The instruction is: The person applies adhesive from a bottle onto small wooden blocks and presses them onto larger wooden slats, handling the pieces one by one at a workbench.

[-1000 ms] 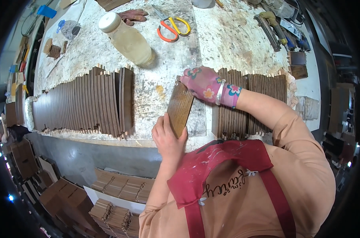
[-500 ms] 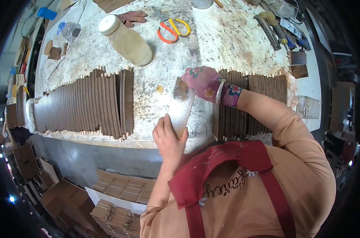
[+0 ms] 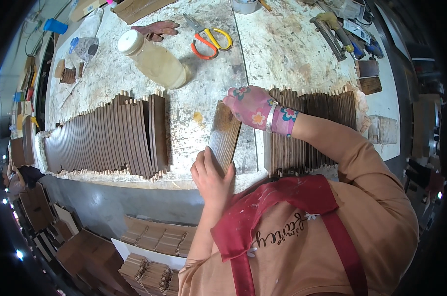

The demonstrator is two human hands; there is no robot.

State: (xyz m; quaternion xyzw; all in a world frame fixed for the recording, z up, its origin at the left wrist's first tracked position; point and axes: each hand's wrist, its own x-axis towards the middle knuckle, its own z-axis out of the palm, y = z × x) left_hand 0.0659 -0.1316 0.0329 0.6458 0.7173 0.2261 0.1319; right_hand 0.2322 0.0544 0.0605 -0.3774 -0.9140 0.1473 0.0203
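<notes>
A narrow brown wooden board (image 3: 225, 129) lies slanted on the worktable, shiny in patches. My left hand (image 3: 211, 175), bare, grips its near end, thumb on the right edge and fingers on the left. Over the board's far end is my right hand (image 3: 250, 105), in a pink flowered glove with a pale band at the wrist. Its fingers are curled down at the board's upper right corner; whatever they may hold is hidden. To the left stands a row of dark boards (image 3: 105, 135) with light dowel pegs in their ends; a similar row (image 3: 312, 128) sits under my right forearm.
Beyond the board are a lidded jar of cloudy liquid (image 3: 159, 64), scissors (image 3: 211, 42) with orange and yellow handles, and a dark red glove (image 3: 157, 29). Nail-gun-like tools (image 3: 334, 34) lie at the far right. Stacked wooden pieces (image 3: 157, 237) stand below the table's near edge (image 3: 120, 182).
The board's surface looks browner and less glaring than before. Both hands keep nearly the same places on it, and the whole view has shifted slightly.
</notes>
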